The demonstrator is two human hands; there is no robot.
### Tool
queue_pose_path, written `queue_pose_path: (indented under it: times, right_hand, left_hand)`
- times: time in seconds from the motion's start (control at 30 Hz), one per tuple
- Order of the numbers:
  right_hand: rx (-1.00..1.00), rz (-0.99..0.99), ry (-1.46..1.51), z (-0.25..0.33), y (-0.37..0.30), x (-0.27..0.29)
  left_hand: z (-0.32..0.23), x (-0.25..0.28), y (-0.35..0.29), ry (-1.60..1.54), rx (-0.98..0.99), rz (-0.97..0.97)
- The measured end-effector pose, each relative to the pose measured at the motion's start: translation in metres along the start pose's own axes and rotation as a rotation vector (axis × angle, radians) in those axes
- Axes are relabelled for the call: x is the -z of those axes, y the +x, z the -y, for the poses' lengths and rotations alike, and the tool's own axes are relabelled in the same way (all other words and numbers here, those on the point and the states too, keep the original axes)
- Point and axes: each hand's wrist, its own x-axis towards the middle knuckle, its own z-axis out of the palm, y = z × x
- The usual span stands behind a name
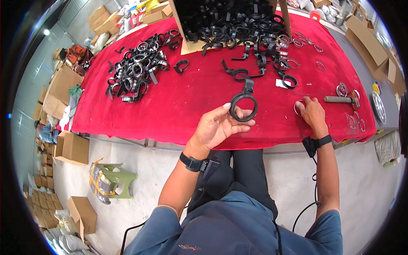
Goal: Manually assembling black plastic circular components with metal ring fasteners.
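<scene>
My left hand [219,127] is closed on a black plastic ring [256,109] with a bracket-like tab at its top, held upright above the front of the red-covered table. Thumb and fingers grip the ring's left and lower side. My right hand [313,114] is low over the cloth to the right, its fingertips on a thin metal ring [295,109], mostly covered by the fingers. Beyond the left hand lie loose black rings with tabs [240,74]. Another black ring [290,81] rests partly on a white slip of paper [280,83].
An open carton [183,32] spills black rings at the back. A pile of black rings with metal bands [138,70] lies left. Right of my right hand are a hammer [340,99] and several metal rings [357,121]. A green stool [123,180] stands on the floor.
</scene>
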Motion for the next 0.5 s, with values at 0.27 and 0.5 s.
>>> queue_pose_path:
  times: [0.27, 0.5]
  right_hand:
    - [0.067, 0.135, 0.433, -0.002, -0.011, 0.007]
    - [0.251, 0.583, 2.096, 0.066, -0.080, 0.057]
  left_hand:
    - [0.002, -0.015, -0.039, 0.228, -0.043, -0.098]
    - [-0.001, -0.030, -0.061, 0.163, -0.017, 0.003]
